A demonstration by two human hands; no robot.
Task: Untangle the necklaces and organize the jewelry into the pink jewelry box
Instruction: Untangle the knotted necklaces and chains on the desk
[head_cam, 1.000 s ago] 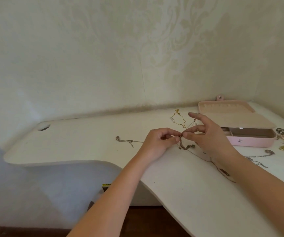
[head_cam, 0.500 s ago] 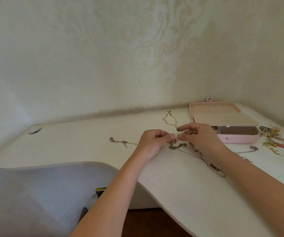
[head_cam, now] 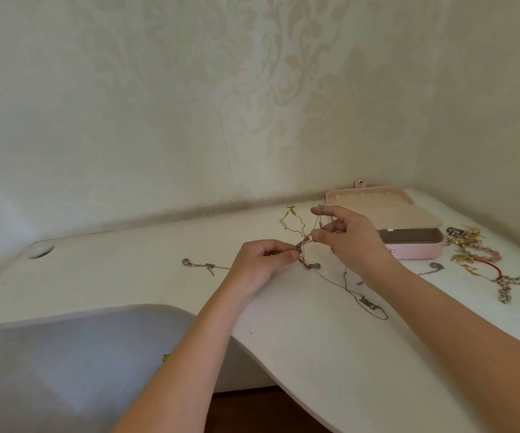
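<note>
The left hand (head_cam: pixel 265 260) pinches the tangled necklaces (head_cam: pixel 302 250) at their knot, centre frame. The right hand (head_cam: pixel 354 242), close against it a moment ago, now pinches one strand higher and apart, drawing it taut. The knot seems to be loosening; the pink jewelry box (head_cam: pixel 415 250) waits open right of centre.

Left hand (head_cam: pixel 262 260), above the front edge of the curved white desk (head_cam: pixel 315 354): bare, forearm uncovered down to the frame edge. Right hand (head_cam: pixel 355 242), farther in over the desk: bare, forearm likewise uncovered.
</note>
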